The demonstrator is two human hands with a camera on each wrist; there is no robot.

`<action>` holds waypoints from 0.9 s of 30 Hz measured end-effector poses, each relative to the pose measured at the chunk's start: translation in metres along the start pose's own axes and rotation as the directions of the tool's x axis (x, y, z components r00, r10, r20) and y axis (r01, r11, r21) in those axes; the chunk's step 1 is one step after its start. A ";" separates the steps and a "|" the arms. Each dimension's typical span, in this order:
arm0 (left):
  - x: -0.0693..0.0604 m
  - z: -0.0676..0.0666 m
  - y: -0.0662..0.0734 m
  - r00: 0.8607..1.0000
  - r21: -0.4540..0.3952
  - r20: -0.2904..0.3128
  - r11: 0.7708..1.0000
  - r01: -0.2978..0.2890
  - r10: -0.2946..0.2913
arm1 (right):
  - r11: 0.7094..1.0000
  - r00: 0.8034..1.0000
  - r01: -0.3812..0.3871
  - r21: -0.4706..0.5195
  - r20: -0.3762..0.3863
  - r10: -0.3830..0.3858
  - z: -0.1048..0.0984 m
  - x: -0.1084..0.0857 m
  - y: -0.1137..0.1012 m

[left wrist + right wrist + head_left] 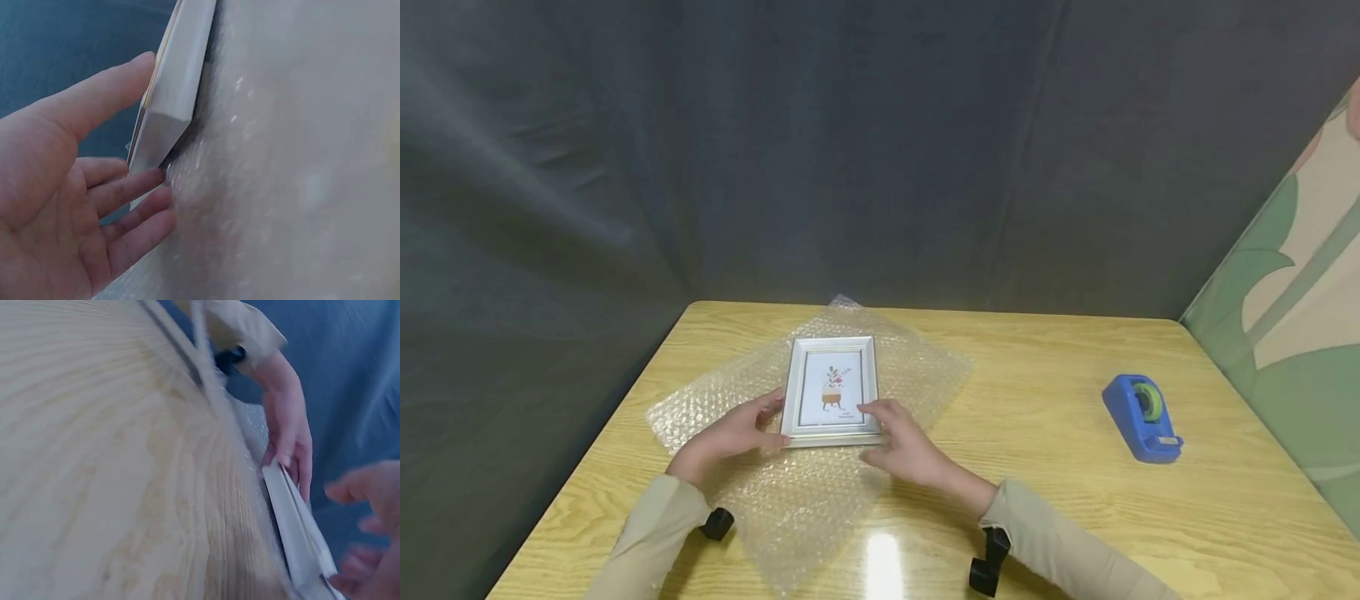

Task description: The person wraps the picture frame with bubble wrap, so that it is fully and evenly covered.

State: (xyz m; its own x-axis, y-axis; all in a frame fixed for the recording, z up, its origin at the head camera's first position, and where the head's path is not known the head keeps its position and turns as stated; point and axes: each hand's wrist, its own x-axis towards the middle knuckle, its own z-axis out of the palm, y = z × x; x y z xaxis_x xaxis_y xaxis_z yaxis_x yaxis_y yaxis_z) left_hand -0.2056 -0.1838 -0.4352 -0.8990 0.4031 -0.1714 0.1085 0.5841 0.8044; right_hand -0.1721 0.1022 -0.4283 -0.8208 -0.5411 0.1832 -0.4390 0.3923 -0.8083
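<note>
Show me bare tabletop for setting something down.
Widest: table between the bubble wrap and blue tape dispenser. Smaller: table's far-left corner, between the wrap and dark curtain. Crowded: around the picture frame on the wrap, between left grip and right grip.

A desk (1022,379) with yellowish wood grain spreads beneath the left hand (739,429) and right hand (906,442), and on it lies a sheet of clear bubble wrap (801,508), askew, with one corner beyond the hands at the far edge and another on their near side. Well to the right of the right hand, a blue tape dispenser (1129,423) with a green roll (1155,403) stands on the desk
</note>
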 end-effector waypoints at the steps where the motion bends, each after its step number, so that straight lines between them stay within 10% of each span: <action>1: 0.001 -0.003 -0.001 1.000 -0.005 0.004 1.000 0.009 -0.009 | 0.997 0.998 0.046 -0.056 0.049 -0.044 0.000 -0.004 -0.004; 6: 0.005 -0.015 -0.004 0.999 0.002 0.003 0.999 0.041 -0.041 | 0.905 0.919 0.320 -0.280 0.324 -0.225 0.008 -0.020 -0.017; 12: 0.018 -0.021 -0.006 1.000 0.035 -0.020 0.999 0.012 -0.011 | 0.769 0.841 0.500 -0.399 0.434 -0.322 0.024 -0.026 -0.023; 19: 0.028 -0.015 -0.008 0.999 -0.020 -0.039 0.999 -0.031 0.030 | 0.719 0.803 0.578 -0.385 0.423 -0.419 0.036 -0.020 -0.024; 27: 0.024 0.004 0.007 0.999 -0.015 -0.039 1.000 0.006 -0.006 | 0.747 0.797 0.601 -0.285 0.281 -0.534 0.020 -0.021 -0.028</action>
State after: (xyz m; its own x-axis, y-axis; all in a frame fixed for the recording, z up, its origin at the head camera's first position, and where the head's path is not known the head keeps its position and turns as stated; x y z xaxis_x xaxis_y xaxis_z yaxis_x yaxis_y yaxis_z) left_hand -0.2248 -0.1672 -0.4354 -0.9155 0.3716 -0.1541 0.0969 0.5756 0.8120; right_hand -0.1355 0.0877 -0.4206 -0.3173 -0.8500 0.4204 -0.9252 0.1801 -0.3341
